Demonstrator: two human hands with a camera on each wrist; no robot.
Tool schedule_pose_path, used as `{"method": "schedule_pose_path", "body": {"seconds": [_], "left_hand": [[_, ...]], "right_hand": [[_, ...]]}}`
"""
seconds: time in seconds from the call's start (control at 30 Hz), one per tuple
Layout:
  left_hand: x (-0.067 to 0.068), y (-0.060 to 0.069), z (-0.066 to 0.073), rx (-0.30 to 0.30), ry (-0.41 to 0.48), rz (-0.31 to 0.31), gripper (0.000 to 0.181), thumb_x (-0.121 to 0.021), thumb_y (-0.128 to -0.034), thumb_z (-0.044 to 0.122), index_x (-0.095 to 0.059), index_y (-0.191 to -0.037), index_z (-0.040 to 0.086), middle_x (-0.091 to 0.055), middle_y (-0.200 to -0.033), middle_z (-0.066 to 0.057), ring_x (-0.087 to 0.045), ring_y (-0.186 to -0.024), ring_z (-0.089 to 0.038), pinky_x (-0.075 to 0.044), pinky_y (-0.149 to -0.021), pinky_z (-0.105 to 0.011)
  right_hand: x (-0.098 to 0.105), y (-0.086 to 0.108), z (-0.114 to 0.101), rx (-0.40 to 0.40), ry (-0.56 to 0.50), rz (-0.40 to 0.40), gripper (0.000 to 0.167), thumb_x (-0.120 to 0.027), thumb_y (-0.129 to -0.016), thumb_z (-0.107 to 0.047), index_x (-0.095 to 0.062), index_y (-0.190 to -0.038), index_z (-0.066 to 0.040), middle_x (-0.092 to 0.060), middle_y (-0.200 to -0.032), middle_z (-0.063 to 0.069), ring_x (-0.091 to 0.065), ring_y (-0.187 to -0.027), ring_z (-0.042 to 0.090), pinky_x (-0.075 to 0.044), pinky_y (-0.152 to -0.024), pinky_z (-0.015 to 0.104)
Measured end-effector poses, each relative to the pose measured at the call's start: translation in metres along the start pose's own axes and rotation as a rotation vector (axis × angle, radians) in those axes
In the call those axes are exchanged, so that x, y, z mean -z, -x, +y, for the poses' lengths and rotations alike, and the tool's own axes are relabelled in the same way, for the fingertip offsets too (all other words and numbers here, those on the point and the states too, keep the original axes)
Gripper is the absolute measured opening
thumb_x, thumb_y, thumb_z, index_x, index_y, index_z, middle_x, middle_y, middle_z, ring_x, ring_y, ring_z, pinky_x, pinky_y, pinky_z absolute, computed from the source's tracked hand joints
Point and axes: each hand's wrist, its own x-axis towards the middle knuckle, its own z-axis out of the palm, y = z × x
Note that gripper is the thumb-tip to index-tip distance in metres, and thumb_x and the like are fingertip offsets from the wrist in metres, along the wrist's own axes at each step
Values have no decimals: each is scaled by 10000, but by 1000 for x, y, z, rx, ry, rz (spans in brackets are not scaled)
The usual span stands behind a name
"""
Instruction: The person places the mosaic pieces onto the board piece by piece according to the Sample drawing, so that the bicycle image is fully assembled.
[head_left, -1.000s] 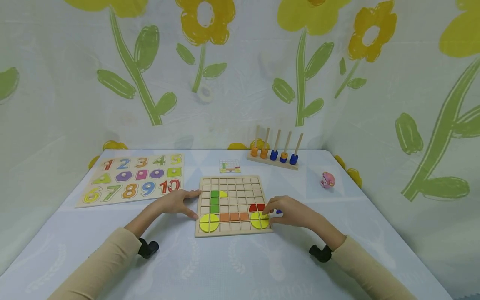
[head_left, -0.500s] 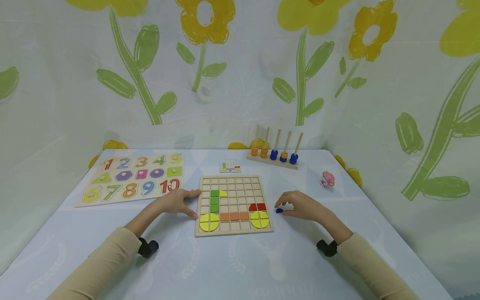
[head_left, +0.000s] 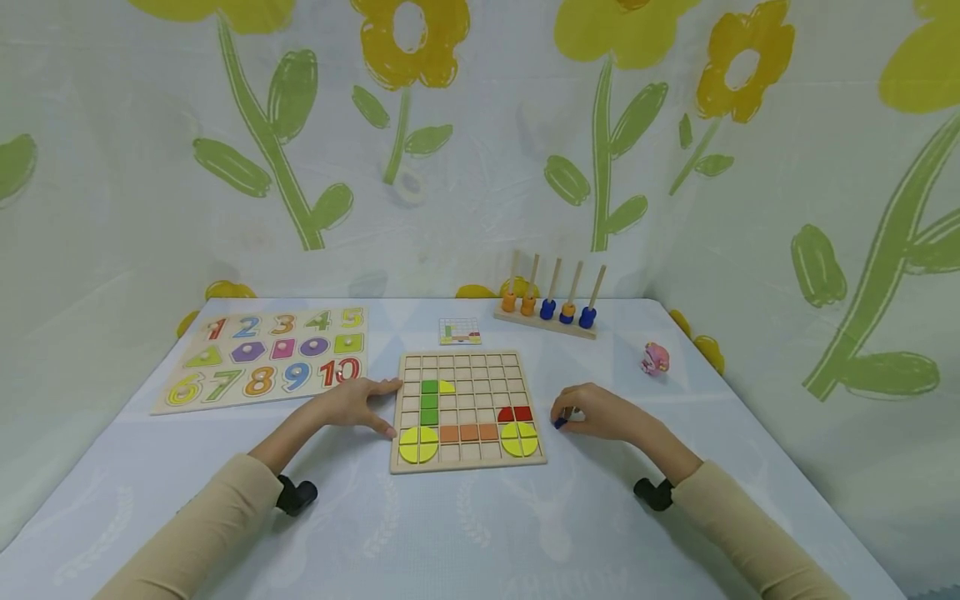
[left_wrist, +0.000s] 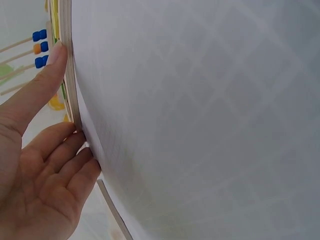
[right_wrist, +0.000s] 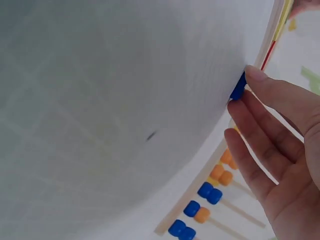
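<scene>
My left hand [head_left: 352, 404] rests against the left edge of a wooden grid board [head_left: 480, 400], thumb and index finger spread and touching it. Yellow quarter pieces make circles at both lower corners of the board. Green squares, orange squares [head_left: 468, 433] and red pieces [head_left: 515, 414] lie in other cells. Just right of the board, my right hand [head_left: 600, 412] pinches a small blue bead [right_wrist: 238, 87] between thumb and fingertips, at the tabletop. Fingers partly cover the bead in the head view.
A small pattern card [head_left: 460, 331] lies behind the board. Further back stands a peg abacus [head_left: 547, 318] with orange and blue beads. To the left is a number puzzle [head_left: 266, 358]; a pink figurine [head_left: 655, 358] stands at the right.
My right hand has left the yellow circle at the board's lower right, moved right to the blue bead and closed its fingertips on it. The left hand has stayed put.
</scene>
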Motion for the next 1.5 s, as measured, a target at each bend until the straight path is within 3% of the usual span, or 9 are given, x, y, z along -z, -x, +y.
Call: {"method": "schedule_pose_path", "body": {"seconds": [0.23, 0.6, 0.93, 1.07, 1.5], "left_hand": [[-1, -1, 0, 1, 0, -1, 916, -838, -717, 408, -416, -1464, 87, -391, -1477, -194, -323, -1369, -410, -309, -1071, -564], [-1, -1, -1, 3, -1, 0, 923, -838, -714, 416, -413, -1466, 90, -389, -1479, -198, -326, -1365, -416, -317, -1065, -564], [0, 1, 1, 8, 1, -2, 926, -836, -714, 421, -410, -1466, 88, -387, -1476, -207, -325, -1363, -423, -316, -1064, -569], [0, 0, 1, 13, 2, -4, 929, -839, -711, 420, -410, -1467, 95, -387, -1476, -209, -325, -1363, -424, -319, -1061, -570], [-1, 0, 1, 11, 2, -5, 925, -840, -712, 410, -410, -1467, 94, -389, -1474, -210, -329, -1359, -429, -323, -1058, -572]], "right_hand": [[-2, 0, 1, 3, -6, 15, 106, -710, -853, -14, -706, -930, -87, -674, -874, -47, -580, -744, 39, -538, -724, 211], [0, 5, 7, -40, -2, 7, 174, -676, -853, 44, -672, -920, -117, -657, -863, -34, -561, -760, 83, -537, -745, 223], [-2, 6, 0, 3, 25, 5, 291, -703, -835, 50, -697, -1065, -127, -652, -1031, -14, -612, -869, 116, -545, -782, 257], [-3, 6, -3, 5, 30, -12, 266, -698, -842, 42, -726, -1016, -157, -644, -1037, -15, -608, -890, 126, -542, -811, 269], [0, 5, 1, 3, 24, 3, 194, -701, -840, 37, -731, -981, -93, -685, -934, -22, -601, -804, 82, -548, -764, 246]]}}
